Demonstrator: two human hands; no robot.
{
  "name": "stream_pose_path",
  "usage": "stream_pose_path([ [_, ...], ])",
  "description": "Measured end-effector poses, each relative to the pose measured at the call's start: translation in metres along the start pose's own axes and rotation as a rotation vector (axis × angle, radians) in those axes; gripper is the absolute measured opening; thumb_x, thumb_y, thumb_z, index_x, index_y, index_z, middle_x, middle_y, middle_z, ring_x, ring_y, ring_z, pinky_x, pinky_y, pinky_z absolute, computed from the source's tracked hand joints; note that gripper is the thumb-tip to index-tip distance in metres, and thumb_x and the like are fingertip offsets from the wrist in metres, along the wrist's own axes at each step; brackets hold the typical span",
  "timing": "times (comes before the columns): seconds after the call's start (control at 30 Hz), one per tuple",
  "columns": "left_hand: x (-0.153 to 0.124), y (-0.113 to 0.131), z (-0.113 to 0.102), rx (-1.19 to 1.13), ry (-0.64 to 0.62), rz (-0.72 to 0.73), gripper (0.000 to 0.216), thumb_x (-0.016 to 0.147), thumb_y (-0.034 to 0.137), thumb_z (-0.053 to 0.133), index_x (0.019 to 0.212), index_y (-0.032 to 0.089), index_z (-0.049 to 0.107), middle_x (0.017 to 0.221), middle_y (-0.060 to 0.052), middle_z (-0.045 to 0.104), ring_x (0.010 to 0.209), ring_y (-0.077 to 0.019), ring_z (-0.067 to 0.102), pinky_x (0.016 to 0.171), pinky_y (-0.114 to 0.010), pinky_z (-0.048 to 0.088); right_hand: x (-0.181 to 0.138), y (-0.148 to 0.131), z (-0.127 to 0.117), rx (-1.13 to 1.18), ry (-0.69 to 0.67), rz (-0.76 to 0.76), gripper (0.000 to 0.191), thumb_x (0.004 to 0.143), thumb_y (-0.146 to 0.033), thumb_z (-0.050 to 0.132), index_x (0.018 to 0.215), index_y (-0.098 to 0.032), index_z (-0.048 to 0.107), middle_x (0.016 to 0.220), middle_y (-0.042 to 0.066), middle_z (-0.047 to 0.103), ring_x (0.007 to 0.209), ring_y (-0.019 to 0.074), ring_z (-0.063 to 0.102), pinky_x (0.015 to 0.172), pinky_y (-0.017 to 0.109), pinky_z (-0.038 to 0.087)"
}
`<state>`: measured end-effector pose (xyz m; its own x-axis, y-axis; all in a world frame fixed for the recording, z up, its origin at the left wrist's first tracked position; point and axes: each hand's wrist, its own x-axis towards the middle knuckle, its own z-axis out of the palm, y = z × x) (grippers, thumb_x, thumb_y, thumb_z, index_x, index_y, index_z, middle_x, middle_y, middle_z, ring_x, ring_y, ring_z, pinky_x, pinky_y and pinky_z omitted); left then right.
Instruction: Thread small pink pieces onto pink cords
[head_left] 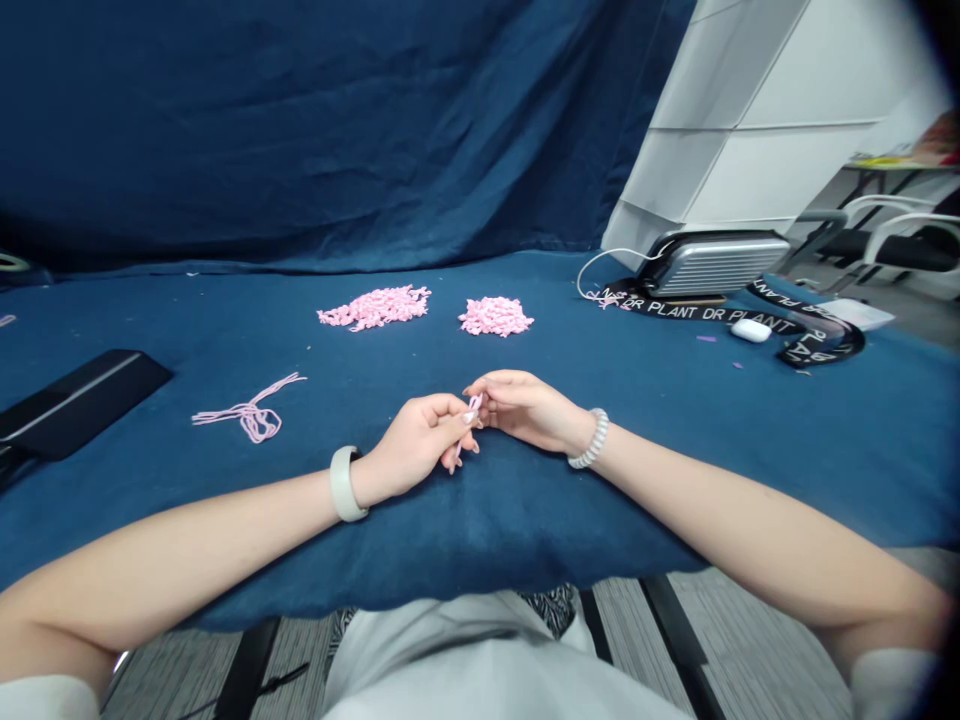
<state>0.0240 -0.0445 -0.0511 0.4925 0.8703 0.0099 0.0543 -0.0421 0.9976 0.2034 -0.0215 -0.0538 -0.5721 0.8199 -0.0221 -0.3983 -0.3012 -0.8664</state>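
A short pink cord is pinched between my two hands above the front of the table, bent into a small loop. My left hand has thumb and fingers closed on it, and a bit of cord hangs below the fingertips. From the other side, my right hand meets it with thumb and fingertips pressed together at the loop. Fingers hide part of the cord. To the left lies a loose bundle of pink cords. Farther back are two heaps of knotted pink pieces, a wider heap and a rounder heap.
A blue cloth covers the table. At the left lies a flat black object. On the right are a silver ribbed case, a black lettered strap and a small white case. Behind hangs a blue curtain.
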Motion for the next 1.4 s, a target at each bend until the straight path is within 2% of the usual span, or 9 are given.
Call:
stream_pose_path([
  [0.2, 0.001, -0.002, 0.000, -0.029, -0.006, 0.000, 0.026, 0.083, 0.037, 0.056, 0.071, 0.014, 0.056, 0.055, 0.001, 0.059, 0.042, -0.0052, 0.049, 0.047, -0.018, 0.042, -0.002, 0.001, 0.010, -0.106, 0.073, -0.034, 0.018, 0.066, -0.029, 0.075, 0.070, -0.013, 0.067, 0.068, 0.002, 0.064, 0.063, 0.0095, 0.056, 0.065, 0.025, 0.043],
  [0.4, 0.001, -0.004, 0.002, -0.086, 0.075, -0.014, 0.025, 0.083, 0.038, 0.056, 0.076, 0.014, 0.056, 0.062, 0.000, 0.062, 0.044, -0.0063, 0.051, 0.050, -0.021, 0.046, -0.002, 0.002, 0.013, -0.120, 0.140, -0.078, 0.022, 0.064, -0.032, 0.076, 0.071, -0.014, 0.066, 0.070, 0.001, 0.063, 0.063, 0.0084, 0.054, 0.064, 0.025, 0.042],
  [0.77, 0.002, -0.003, 0.004, -0.105, 0.152, -0.033, 0.025, 0.081, 0.038, 0.060, 0.076, 0.013, 0.061, 0.050, 0.001, 0.057, 0.049, -0.0084, 0.054, 0.056, -0.021, 0.048, -0.002, 0.006, 0.021, -0.172, 0.261, -0.126, 0.025, 0.066, -0.035, 0.074, 0.066, -0.014, 0.061, 0.065, 0.001, 0.062, 0.061, 0.0103, 0.055, 0.063, 0.027, 0.043],
  [0.9, 0.003, 0.000, 0.004, -0.267, 0.258, -0.048, 0.022, 0.079, 0.035, 0.061, 0.080, 0.014, 0.058, 0.067, -0.001, 0.064, 0.056, -0.0092, 0.059, 0.063, -0.026, 0.051, 0.000, 0.005, 0.018, -0.103, 0.332, -0.150, 0.025, 0.067, -0.035, 0.073, 0.066, -0.015, 0.059, 0.060, -0.002, 0.056, 0.058, 0.0080, 0.050, 0.063, 0.025, 0.042],
  [1.0, 0.005, 0.002, 0.003, -0.376, 0.351, 0.013, 0.018, 0.079, 0.031, 0.060, 0.078, 0.014, 0.053, 0.081, -0.002, 0.066, 0.063, -0.0091, 0.062, 0.069, -0.027, 0.051, 0.001, 0.004, 0.014, -0.030, 0.379, -0.174, 0.024, 0.067, -0.033, 0.072, 0.067, -0.015, 0.056, 0.060, -0.003, 0.053, 0.059, 0.0078, 0.049, 0.064, 0.024, 0.042],
  [1.13, 0.005, 0.001, 0.001, -0.312, 0.362, 0.090, 0.019, 0.081, 0.031, 0.056, 0.092, 0.018, 0.049, 0.083, -0.002, 0.067, 0.053, -0.0083, 0.058, 0.059, -0.025, 0.048, 0.001, 0.004, 0.012, -0.001, 0.442, -0.240, 0.022, 0.068, -0.033, 0.070, 0.071, -0.017, 0.056, 0.071, -0.001, 0.056, 0.065, 0.0092, 0.052, 0.069, 0.026, 0.043],
  [1.2, 0.004, 0.000, 0.001, -0.218, 0.360, 0.096, 0.023, 0.081, 0.034, 0.056, 0.096, 0.018, 0.049, 0.084, -0.002, 0.066, 0.052, -0.0084, 0.056, 0.057, -0.024, 0.047, 0.000, 0.005, 0.015, -0.109, 0.453, -0.284, 0.022, 0.071, -0.035, 0.068, 0.071, -0.017, 0.056, 0.073, -0.001, 0.057, 0.067, 0.0100, 0.052, 0.071, 0.028, 0.043],
  [1.3, 0.002, 0.000, 0.002, -0.073, 0.353, 0.136, 0.024, 0.077, 0.032, 0.063, 0.093, 0.016, 0.055, 0.090, -0.003, 0.066, 0.074, -0.0115, 0.062, 0.072, -0.024, 0.048, -0.005, 0.006, 0.023, -0.448, 0.391, -0.371, 0.020, 0.077, -0.035, 0.062, 0.069, -0.017, 0.057, 0.072, 0.001, 0.055, 0.069, 0.0117, 0.051, 0.071, 0.029, 0.042],
  [1.4, 0.001, 0.001, 0.004, -0.034, 0.256, 0.142, 0.028, 0.073, 0.030, 0.069, 0.095, 0.016, 0.058, 0.095, -0.005, 0.066, 0.086, -0.0141, 0.062, 0.078, -0.024, 0.048, -0.010, 0.007, 0.031, -0.710, 0.349, -0.456, 0.017, 0.079, -0.029, 0.060, 0.066, -0.017, 0.059, 0.079, 0.003, 0.054, 0.074, 0.0131, 0.050, 0.072, 0.029, 0.041],
])
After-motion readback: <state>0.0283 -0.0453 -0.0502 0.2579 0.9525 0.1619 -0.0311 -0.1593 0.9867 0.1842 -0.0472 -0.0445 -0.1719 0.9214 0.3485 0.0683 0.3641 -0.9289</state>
